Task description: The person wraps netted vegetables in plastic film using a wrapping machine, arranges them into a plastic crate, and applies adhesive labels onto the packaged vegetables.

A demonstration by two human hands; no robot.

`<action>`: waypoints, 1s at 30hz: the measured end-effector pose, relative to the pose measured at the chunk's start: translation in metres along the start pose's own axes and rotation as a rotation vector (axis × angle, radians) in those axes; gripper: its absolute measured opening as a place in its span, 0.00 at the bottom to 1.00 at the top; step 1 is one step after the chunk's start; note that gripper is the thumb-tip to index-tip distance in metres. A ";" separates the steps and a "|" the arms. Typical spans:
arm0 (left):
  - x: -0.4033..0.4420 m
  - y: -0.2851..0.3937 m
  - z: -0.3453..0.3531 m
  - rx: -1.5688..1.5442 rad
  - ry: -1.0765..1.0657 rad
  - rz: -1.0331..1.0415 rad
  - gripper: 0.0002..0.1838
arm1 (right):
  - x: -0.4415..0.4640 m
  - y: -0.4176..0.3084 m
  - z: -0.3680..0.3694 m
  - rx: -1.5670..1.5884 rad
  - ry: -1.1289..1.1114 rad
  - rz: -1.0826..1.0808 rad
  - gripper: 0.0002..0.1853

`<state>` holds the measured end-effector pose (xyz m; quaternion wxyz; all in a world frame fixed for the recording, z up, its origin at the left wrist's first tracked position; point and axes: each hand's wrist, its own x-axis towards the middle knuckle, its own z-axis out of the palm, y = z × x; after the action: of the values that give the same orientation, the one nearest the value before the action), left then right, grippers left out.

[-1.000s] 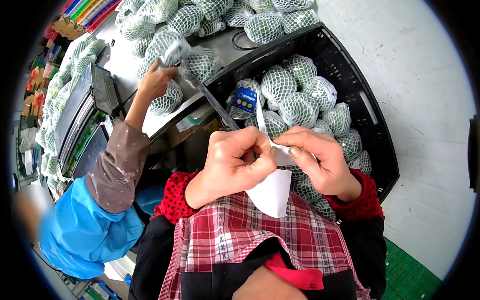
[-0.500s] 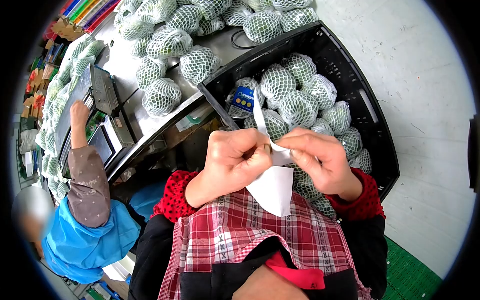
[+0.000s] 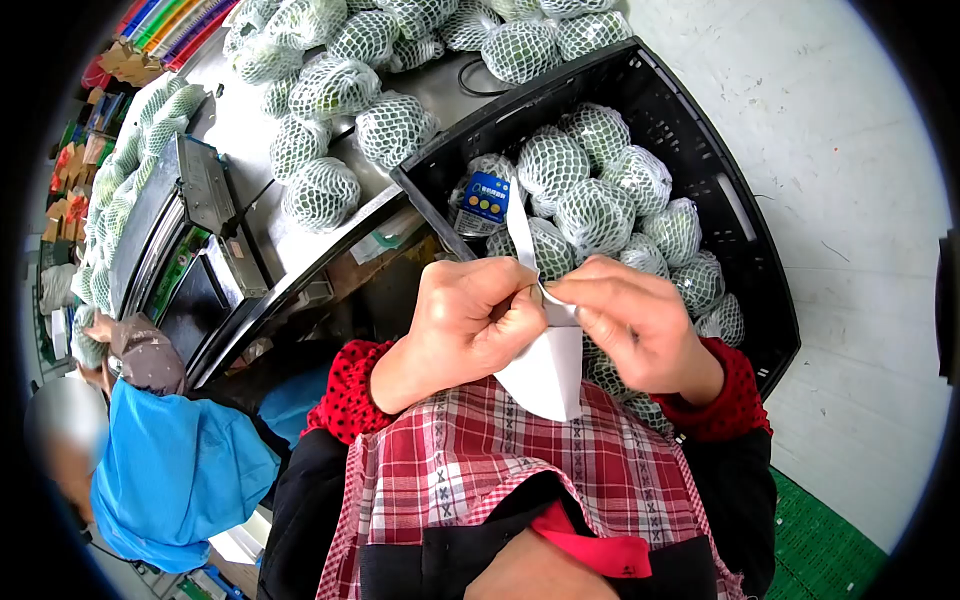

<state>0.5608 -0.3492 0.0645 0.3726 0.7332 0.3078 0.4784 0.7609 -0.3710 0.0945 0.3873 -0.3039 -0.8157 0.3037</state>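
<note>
Both hands meet over the near edge of the black crate (image 3: 715, 150), pinching a white paper strip (image 3: 550, 375). My left hand (image 3: 465, 315) is closed, with thumb and index finger on the strip. Close beside it, my right hand (image 3: 635, 320) pinches the strip between thumb and fingertips. One narrow end of the strip rises toward a blue label (image 3: 487, 197) on a wrapped piece in the crate; a broader part hangs down in front of my checked apron. Round green produce in white foam nets (image 3: 595, 217) lies in the crate, some of it hidden behind my hands.
More netted produce (image 3: 335, 88) lies on the metal table (image 3: 250, 190) at upper left. A weighing or labelling device (image 3: 200, 270) stands there. A co-worker in a blue garment (image 3: 180, 470) is at left. Green slatted flooring (image 3: 825, 545) shows at lower right.
My fingers have shifted slightly on the strip, and its hanging part sits a little higher. The co-worker's arm has come down from the device to some netted produce at the left.
</note>
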 end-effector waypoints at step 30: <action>0.003 -0.005 0.000 -0.051 -0.106 -0.065 0.02 | -0.005 0.006 -0.001 0.009 -0.018 -0.020 0.15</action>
<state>0.5610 -0.3437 0.0616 0.4222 0.7373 0.2992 0.4343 0.7655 -0.3704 0.0885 0.3841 -0.2913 -0.8209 0.3063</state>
